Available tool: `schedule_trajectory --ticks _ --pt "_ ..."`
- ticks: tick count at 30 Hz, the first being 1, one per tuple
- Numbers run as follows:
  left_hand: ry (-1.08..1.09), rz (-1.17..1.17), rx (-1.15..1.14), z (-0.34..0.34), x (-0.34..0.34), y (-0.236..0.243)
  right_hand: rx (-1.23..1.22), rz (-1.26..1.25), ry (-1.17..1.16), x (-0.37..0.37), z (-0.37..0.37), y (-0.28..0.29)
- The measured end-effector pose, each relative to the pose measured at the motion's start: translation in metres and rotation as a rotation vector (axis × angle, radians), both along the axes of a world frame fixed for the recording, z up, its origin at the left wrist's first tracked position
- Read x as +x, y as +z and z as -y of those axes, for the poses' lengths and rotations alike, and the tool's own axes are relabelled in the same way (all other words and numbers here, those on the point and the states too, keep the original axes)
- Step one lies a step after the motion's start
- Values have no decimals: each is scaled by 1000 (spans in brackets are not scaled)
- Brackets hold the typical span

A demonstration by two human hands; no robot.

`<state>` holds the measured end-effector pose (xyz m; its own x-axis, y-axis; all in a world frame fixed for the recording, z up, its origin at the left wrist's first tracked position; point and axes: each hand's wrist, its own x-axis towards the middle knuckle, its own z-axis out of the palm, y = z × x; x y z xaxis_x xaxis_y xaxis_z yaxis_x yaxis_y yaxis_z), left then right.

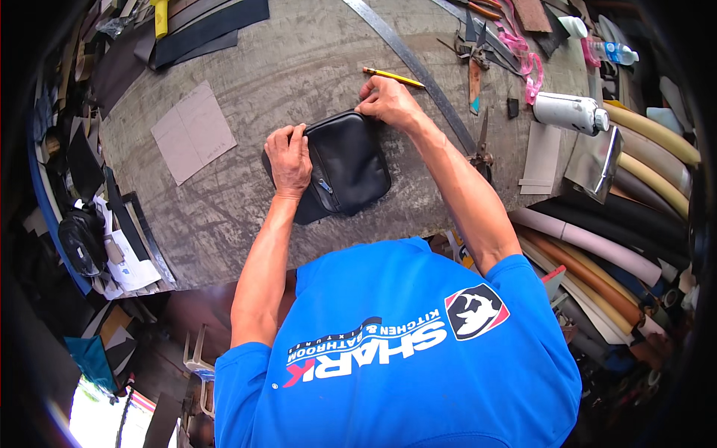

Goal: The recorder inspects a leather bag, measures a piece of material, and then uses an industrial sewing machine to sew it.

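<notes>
A black leather-like pouch [355, 168] with rounded corners lies on the worn work table [261, 82]. A silver zipper pull [325, 186] hangs on its front, left of the middle. My left hand [290, 162] is closed over the pouch's upper left edge, fingers curled down. With thumb and fingers bent together, my right hand [392, 104] pinches the upper right corner. A flat black piece [312, 214] shows from under the pouch at its lower left. Just beyond my right hand lies a yellow pencil [396, 77].
A metal ruler [411, 63] crosses the far table, with scissors [484, 145] near its lower end. A greyish square sheet [193, 133] lies left. At right are a white bottle [570, 112], a pink strap [523, 52] and material rolls [590, 243]. Dark sheets [213, 33] lie far left.
</notes>
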<state>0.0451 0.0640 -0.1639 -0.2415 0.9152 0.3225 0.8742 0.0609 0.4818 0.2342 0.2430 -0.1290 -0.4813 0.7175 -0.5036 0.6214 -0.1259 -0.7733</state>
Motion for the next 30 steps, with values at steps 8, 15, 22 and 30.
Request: schedule_trajectory --ticks 8,15,22,30 --pt "-3 -22 3 1 0 0 -73 -92 -77 4 7 -1" --pt "8 -15 3 2 1 1 -68 -103 -105 4 7 -8" --pt "22 33 2 -2 2 3 -112 -95 -106 3 0 -8" --pt "-42 56 18 -2 -7 4 -150 -83 -53 2 0 -4"
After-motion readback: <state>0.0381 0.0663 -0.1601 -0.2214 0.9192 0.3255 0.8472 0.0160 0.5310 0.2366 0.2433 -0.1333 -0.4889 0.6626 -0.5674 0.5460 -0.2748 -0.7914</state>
